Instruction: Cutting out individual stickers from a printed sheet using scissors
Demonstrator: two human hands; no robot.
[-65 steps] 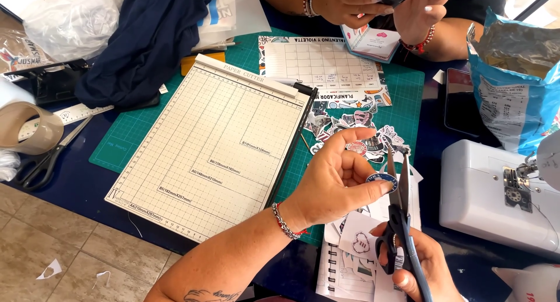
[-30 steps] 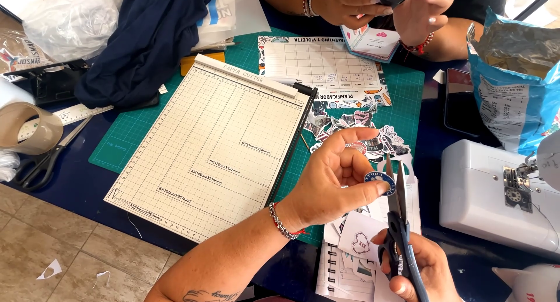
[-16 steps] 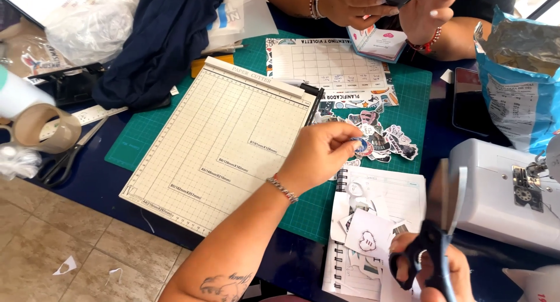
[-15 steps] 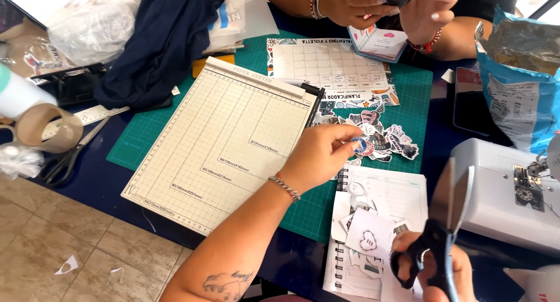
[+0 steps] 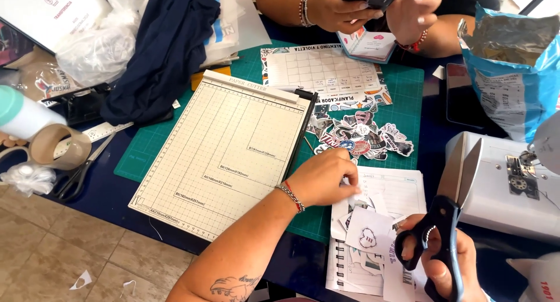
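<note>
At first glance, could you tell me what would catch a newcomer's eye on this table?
The big cream paper cutter lies mid-table on the green cutting mat, with a heap of colourful stickers to its right. Nearer the camera, the right hand holds black scissors blades up, while the left hand reaches onto a spiral notebook.

glossy black plastic handles on shiny metal scissors (image 5: 449, 220); matt paper stickers (image 5: 361, 135); crinkled foil bag (image 5: 513, 63).
</note>
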